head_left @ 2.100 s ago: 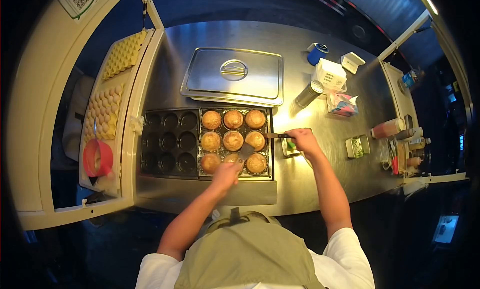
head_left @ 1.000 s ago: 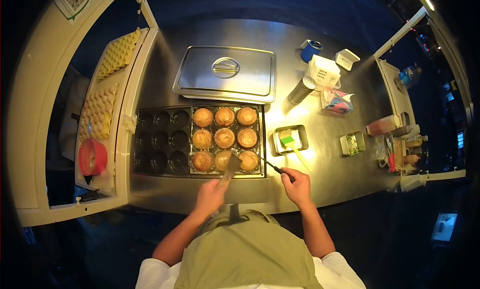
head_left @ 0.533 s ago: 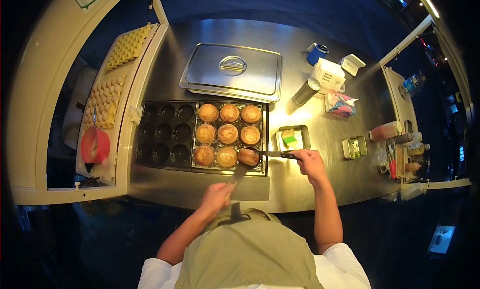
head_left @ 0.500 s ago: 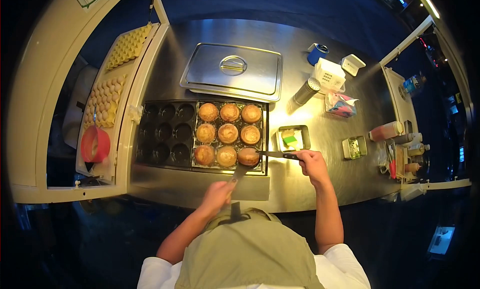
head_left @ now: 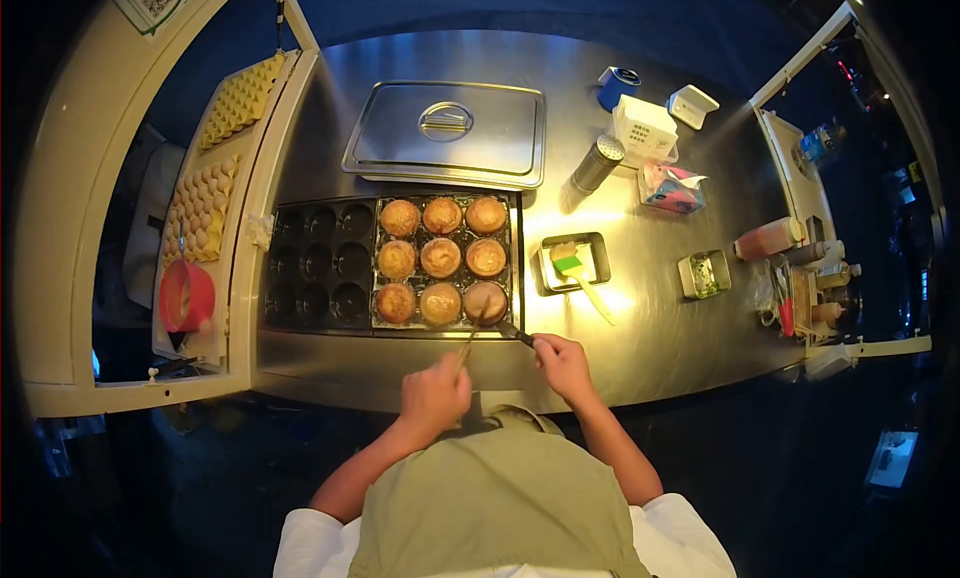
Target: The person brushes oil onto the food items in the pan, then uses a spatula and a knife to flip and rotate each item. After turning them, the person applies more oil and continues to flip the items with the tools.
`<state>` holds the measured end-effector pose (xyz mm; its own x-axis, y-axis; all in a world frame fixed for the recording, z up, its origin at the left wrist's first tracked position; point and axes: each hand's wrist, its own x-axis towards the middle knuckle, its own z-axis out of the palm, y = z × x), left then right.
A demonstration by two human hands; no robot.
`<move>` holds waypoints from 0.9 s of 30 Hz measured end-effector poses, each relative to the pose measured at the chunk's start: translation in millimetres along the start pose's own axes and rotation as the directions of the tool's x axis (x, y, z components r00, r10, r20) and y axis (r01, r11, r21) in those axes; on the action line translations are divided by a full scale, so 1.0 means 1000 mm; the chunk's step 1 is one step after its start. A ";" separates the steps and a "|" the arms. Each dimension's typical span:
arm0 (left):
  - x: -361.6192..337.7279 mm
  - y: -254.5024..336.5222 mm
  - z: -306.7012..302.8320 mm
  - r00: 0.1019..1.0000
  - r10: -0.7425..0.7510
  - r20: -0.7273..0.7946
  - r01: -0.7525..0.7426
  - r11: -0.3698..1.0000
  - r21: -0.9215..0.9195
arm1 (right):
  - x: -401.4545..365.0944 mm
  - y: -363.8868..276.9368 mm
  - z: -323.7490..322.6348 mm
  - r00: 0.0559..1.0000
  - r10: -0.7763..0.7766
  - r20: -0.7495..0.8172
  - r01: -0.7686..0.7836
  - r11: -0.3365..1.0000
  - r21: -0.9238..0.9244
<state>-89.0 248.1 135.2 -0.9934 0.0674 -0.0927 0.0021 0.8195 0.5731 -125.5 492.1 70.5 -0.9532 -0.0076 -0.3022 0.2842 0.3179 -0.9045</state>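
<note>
Your left hand point(head_left: 436, 398) is wrapped around a slim, tan-handled spatula point(head_left: 466, 351); long axis runs away from you, leaning right, tip over the near-right round, golden-brown cake point(head_left: 483, 298). Your right hand point(head_left: 566, 366) grips a slim black-handled tool point(head_left: 517, 333), angled away and left at that cake's near edge. Nine cakes, 3x3, in the black metal mould's point(head_left: 335, 243) right half; nine round wells point(head_left: 318, 261) left.
</note>
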 end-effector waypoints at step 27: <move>-0.025 -0.083 -0.013 0.792 -0.490 0.363 0.536 0.274 -0.799 | 0.089 -0.098 0.025 0.962 -0.195 0.191 0.255 0.894 -0.369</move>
<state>-66.1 170.7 100.3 -0.7464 -0.1418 -0.6502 -0.6232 -0.1938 0.7576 -235.3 436.3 125.0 -0.9528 -0.2506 -0.1716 -0.0268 0.6323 -0.7743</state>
